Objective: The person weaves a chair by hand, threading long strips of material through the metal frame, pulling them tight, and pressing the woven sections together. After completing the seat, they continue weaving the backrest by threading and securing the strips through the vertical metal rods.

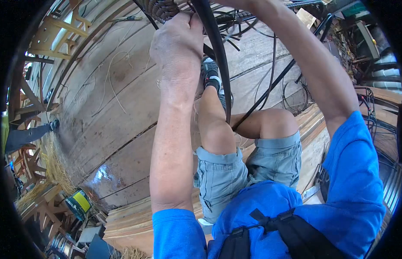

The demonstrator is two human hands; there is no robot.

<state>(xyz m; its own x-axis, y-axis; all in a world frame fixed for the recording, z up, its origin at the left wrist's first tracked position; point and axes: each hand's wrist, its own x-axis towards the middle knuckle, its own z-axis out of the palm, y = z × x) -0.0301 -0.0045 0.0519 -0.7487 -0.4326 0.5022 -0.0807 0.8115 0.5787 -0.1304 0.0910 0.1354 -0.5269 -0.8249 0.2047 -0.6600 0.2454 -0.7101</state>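
At the frame's top edge, left of centre, the woven piece [160,7] sits by the left hand [177,39]; its fingers curl inward, tips hidden, so how closed they are, and on what, I cannot tell. The right hand is out of view. The weave looks light, springy; the dark bar [216,45] seems stiffer, a firmer hold.
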